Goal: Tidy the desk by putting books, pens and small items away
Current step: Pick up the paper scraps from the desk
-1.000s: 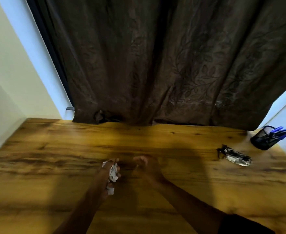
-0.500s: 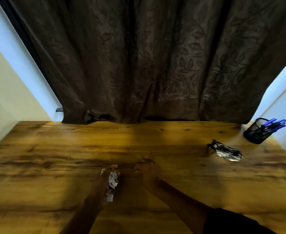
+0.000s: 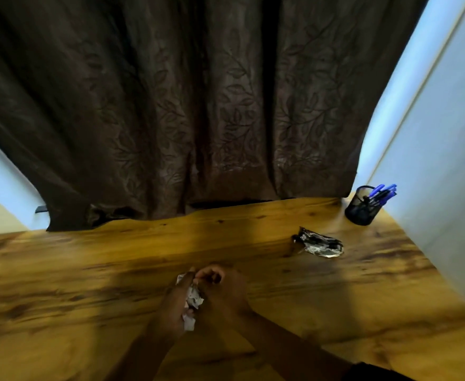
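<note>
My left hand [image 3: 175, 301] grips a crumpled white scrap of paper [image 3: 192, 299] over the middle of the wooden desk [image 3: 61, 270]. My right hand [image 3: 223, 287] is right beside it, fingers curled, its fingertips close to the top of the scrap; whether it holds anything is hidden in shadow. A crumpled black and silver wrapper [image 3: 319, 243] lies on the desk at the right. Behind it, in the far right corner, stands a black mesh pen holder [image 3: 361, 209] with several blue pens [image 3: 382, 191].
A dark brown leaf-patterned curtain [image 3: 184, 105] hangs along the desk's back edge. A pale wall [image 3: 445, 160] bounds the desk on the right, another wall on the left.
My two hands have come together; the right hand has closed in on the paper scrap that the left hand holds. The view has shifted left, so the pen holder sits further in.
</note>
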